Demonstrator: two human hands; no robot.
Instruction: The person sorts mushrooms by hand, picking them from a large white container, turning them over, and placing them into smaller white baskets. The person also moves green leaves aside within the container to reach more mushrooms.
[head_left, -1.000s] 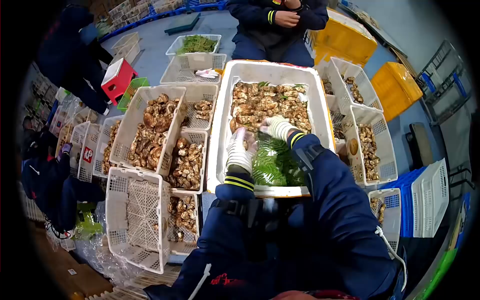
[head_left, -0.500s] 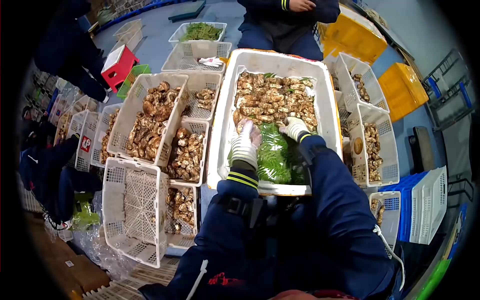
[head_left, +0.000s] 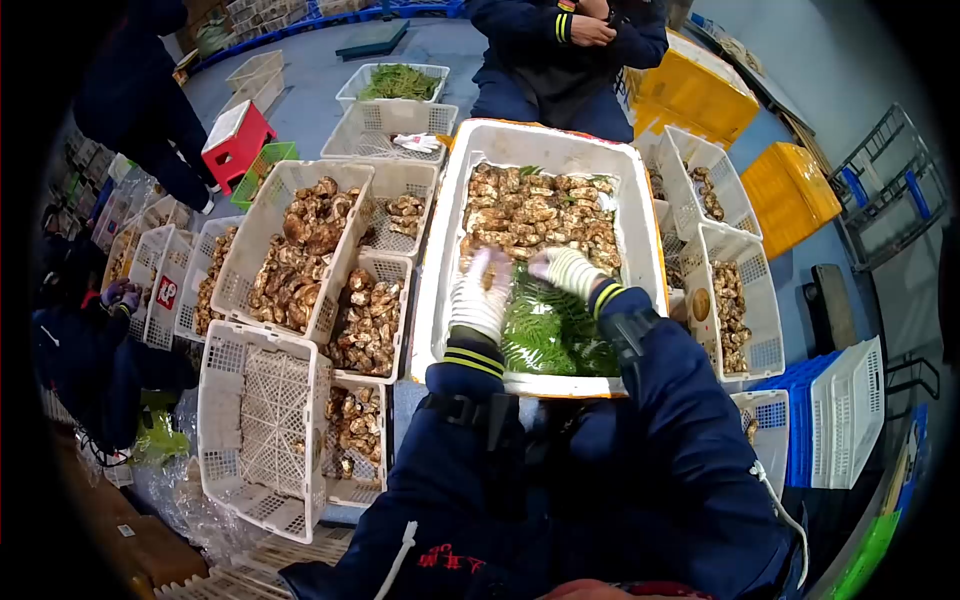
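Observation:
A white foam box point(head_left: 652, 250) stands before me, with rows of brown-and-white mushrooms point(head_left: 545, 210) in its far part and green fern fronds point(head_left: 545, 330) in its near part. My left hand point(head_left: 482, 297), in a striped white glove, is at the left of the box where mushrooms meet fern. Its thumb and fingers are bent around what looks like a mushroom point(head_left: 488, 279), partly blurred. My right hand point(head_left: 566, 271), gloved alike, is over the near edge of the rows, close to the left one. Its fingers are curled inward, and their tips are blurred; whatever they hold is hidden.
Crates of loose mushrooms point(head_left: 365, 325) stand at the left, beside a tilted crate point(head_left: 265, 420). More mushroom crates point(head_left: 732, 315) line the right. A person point(head_left: 570, 65) sits beyond the box; others are at the left. Yellow boxes point(head_left: 790, 200) and stacked crates point(head_left: 840, 415) stand farther right.
My right hand has moved left across the fern toward my left hand. My left hand stays near the same spot, its fingers drawn in. The view has shifted slightly.

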